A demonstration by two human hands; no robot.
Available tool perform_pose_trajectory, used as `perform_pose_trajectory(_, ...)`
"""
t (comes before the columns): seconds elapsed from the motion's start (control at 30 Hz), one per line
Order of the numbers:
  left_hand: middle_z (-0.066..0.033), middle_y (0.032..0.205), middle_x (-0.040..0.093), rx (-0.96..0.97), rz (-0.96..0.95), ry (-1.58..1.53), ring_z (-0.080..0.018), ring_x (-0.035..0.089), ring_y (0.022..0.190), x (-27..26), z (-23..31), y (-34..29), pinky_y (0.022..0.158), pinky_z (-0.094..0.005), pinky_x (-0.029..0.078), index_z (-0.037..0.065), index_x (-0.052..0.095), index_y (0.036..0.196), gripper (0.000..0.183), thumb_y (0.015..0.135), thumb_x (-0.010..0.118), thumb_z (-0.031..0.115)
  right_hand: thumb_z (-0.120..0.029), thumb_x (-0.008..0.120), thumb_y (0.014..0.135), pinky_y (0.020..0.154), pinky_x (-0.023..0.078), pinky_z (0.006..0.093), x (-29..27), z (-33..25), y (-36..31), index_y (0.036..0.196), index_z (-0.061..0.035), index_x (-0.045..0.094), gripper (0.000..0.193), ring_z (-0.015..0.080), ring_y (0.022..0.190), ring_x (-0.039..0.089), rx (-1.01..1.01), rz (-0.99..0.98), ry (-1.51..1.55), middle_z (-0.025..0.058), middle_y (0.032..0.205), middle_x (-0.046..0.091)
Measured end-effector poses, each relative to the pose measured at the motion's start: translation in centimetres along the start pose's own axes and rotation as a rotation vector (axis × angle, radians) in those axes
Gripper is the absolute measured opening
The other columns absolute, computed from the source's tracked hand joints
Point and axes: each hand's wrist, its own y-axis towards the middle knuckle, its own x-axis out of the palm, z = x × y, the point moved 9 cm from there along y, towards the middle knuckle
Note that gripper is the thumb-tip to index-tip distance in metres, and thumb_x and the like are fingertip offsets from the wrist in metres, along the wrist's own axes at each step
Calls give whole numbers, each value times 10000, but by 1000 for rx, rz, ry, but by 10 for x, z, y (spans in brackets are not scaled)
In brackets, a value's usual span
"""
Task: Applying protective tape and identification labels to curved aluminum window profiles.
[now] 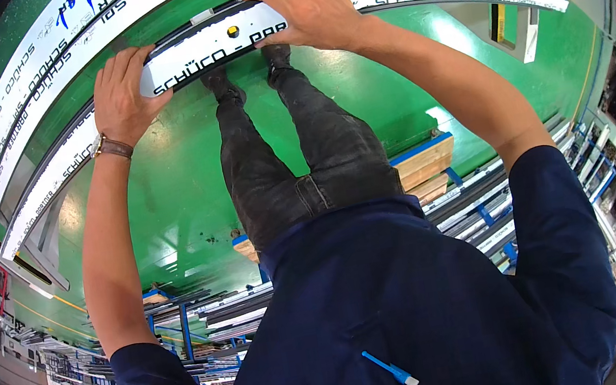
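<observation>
A long window-frame profile point(185, 61), covered in white printed film with dark edges, runs across the upper part of the head view. My left hand point(122, 97) grips it left of the middle, fingers over the far edge and thumb at the near side. Farther right, my right hand point(308, 9) is closed round the same profile, thumb on its near edge. Between the hands sits a small yellow-and-black spot point(233, 32) on the film. A small light grey piece point(202, 17) lies at the far edge. My palms hide the profile beneath them.
More film-covered profiles point(29, 83) lie beyond at the upper left. Light support arms point(529, 36) stand under the profile's right end. Behind me, racks point(215, 318) hold many long bars, with wooden blocks point(423, 163) on a blue frame. The floor point(184, 163) is green.
</observation>
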Motion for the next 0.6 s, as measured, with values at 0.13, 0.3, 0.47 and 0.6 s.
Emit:
perform_pose_trajectory(0.13, -85, 1269, 663, 15, 12, -12, -314, 632, 1166, -1, 1, 0, 984, -440, 504, 109, 663, 1362, 736, 685, 920, 245, -497, 930, 732, 925, 422, 401, -2, -1, 0, 1334, -116, 675, 757, 232, 1097, 612, -8, 14, 4, 26, 1114, 621)
perform_pose_trajectory(0.3, -107, 1319, 662, 5, -23, -16, -328, 629, 1195, 2, -1, -1, 995, -446, 500, 117, 646, 1424, 802, 688, 935, 253, -507, 928, 730, 914, 421, 400, -7, -2, -1, 1327, -114, 675, 758, 231, 1089, 611, -11, 28, -24, 26, 1109, 618)
perform_pose_trajectory(0.47, -108, 1324, 662, -2, -22, -23, -330, 630, 1196, 2, -1, 0, 999, -447, 501, 123, 645, 1427, 816, 677, 941, 244, -519, 924, 734, 907, 419, 398, -8, -3, 0, 1310, -115, 680, 745, 231, 1087, 612, -7, 28, -26, 25, 1097, 615)
perform_pose_trajectory(0.6, -109, 1326, 661, -10, -44, -11, -330, 630, 1202, 3, -1, 0, 1008, -448, 501, 126, 644, 1429, 819, 675, 942, 245, -526, 924, 729, 905, 419, 399, -7, -2, -1, 1301, -115, 685, 743, 229, 1088, 613, 7, 15, -44, 25, 1090, 611)
